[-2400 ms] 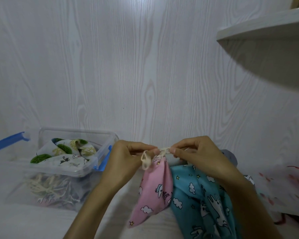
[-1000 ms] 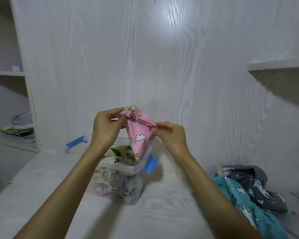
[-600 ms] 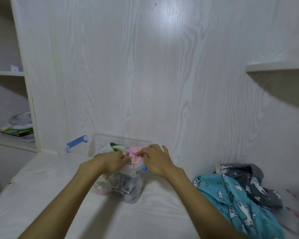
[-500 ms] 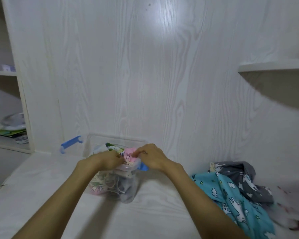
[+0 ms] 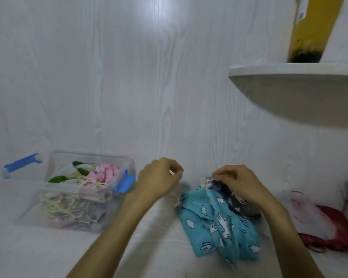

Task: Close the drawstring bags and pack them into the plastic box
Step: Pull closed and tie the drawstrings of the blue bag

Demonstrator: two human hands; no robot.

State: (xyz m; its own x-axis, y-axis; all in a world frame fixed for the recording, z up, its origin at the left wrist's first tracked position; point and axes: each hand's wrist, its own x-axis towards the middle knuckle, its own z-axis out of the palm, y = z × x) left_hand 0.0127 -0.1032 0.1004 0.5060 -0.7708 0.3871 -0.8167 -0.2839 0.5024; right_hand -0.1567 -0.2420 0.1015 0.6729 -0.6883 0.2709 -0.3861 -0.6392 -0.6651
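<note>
The clear plastic box (image 5: 54,197) with blue clips stands at the left, filled with closed drawstring bags; the pink bag (image 5: 106,174) lies on top among cream cords. A blue bag with white rabbits and clouds (image 5: 215,219) lies on the white surface at centre right, and a dark grey bag (image 5: 239,201) sits just behind it. My right hand (image 5: 239,183) pinches the top of the grey bag. My left hand (image 5: 159,183) hovers between the box and the bags with loosely curled fingers, holding nothing that I can see.
A white shelf (image 5: 289,71) juts out at the upper right with a yellow container (image 5: 313,29) on it. Red and whitish cloth (image 5: 319,227) lies at the right edge. A white wood-grain wall rises close behind everything.
Both hands left the pink bag in the box and moved right. My right hand now grips the grey bag; my left hand is free.
</note>
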